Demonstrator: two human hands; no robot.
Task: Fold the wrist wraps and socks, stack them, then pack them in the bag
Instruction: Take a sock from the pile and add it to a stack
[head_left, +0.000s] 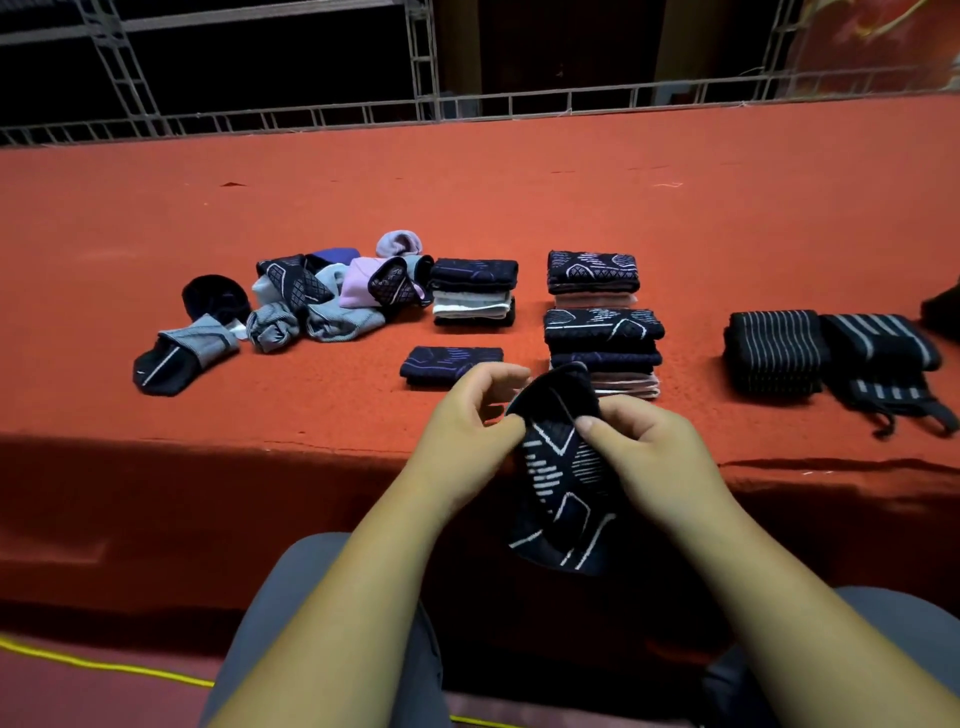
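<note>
Filling most of the view we have a red carpeted platform (519, 182), with a metal truss rail (363, 109) along its far edge. We log grey trousers (311, 597) at the bottom, with the person seated at the platform's near edge. On the platform's left sits a loose pile of unfolded socks (311, 301), with grey, lilac and dark patterned ones tangled together. One grey-and-black sock (182, 356) lies just apart at the pile's near left.

Right of the pile we count three stacks of folded socks: a left stack (474, 291) right against the pile, a far stack (592, 275), and a taller near stack (602, 348) just in front of it. Well to the right lie two striped wrist wraps (774, 351), folded, side by side and touching; the right one's loops point toward the near edge. A dark item (943, 312) is cut off by the right border, and we cannot tell what it is.

The held dark patterned sock (561, 483) hangs over the platform's near edge, above the lap, its top end flopped over. The left hand (467, 415) pinches the sock's upper left edge, fingers curled. The right hand (644, 441) pinches the upper right, thumb on the front face. A single folded sock (449, 364) lies flat just beyond the left hand. A yellow cable (104, 665) crosses the floor bottom left.
</note>
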